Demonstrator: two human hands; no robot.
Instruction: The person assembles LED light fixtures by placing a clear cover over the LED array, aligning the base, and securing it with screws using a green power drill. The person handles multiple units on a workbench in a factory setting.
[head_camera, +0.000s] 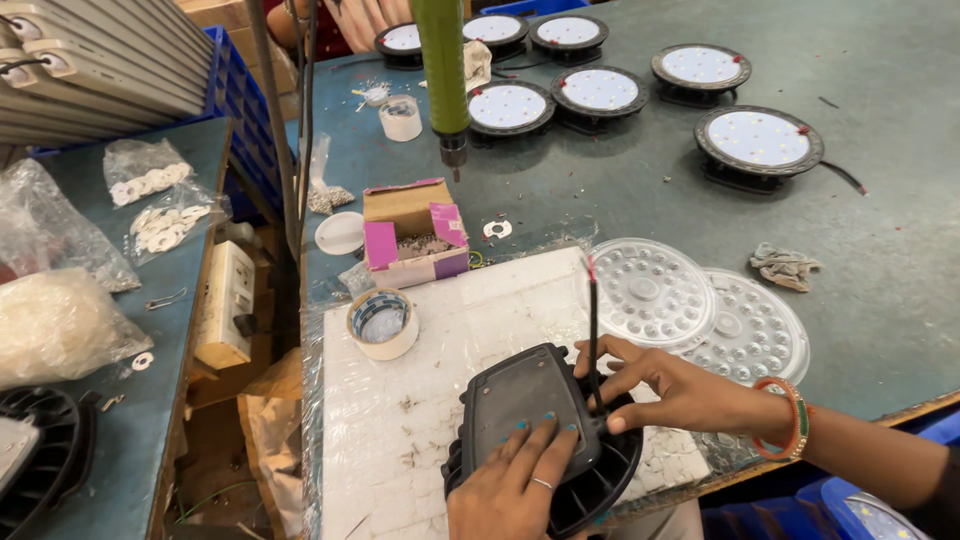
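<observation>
Grey-green workbench (600, 200); left hand (515, 485) flat on black housing (525, 400); right hand (665, 385) fingers pinching its cable (592, 320)

black finned lamp housing (530, 420) lies back-up on the white foam pad, black cable (592, 330) rising upright.

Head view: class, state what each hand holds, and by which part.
Right hand pinches the thin black cable near its base. Left hand presses flat on the black finned lamp housing, gripping nothing.
</observation>
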